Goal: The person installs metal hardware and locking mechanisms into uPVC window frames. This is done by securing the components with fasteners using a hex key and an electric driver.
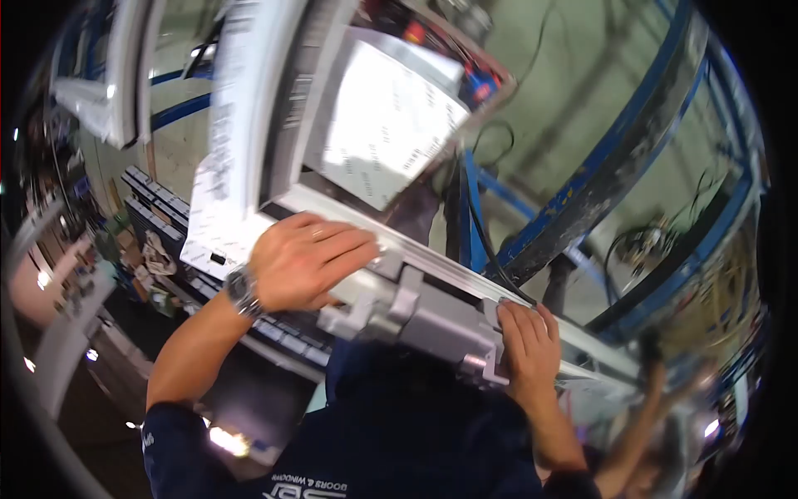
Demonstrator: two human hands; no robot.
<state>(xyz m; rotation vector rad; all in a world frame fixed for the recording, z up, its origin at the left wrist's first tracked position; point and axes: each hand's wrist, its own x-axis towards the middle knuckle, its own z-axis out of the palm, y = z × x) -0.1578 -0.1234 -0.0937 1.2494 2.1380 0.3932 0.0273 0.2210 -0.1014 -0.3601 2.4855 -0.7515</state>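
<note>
We lay our left hand [307, 259] flat, fingers stretched out, on the white frame profile [445, 268]; our right hand [528, 341] curls its fingers around the grey metal fitting [428, 320] just beneath that profile, between both hands.

White frame profile [453, 279], long and straight, slanting from 10 o'clock to 4 o'clock across mid-view, with a blocky grey metal fitting [420, 320] seated against its lower edge at 6 o'clock, left hand [303, 258] flat at the fitting's 10 o'clock end, right hand [528, 341] gripping its 4 o'clock end.
</note>
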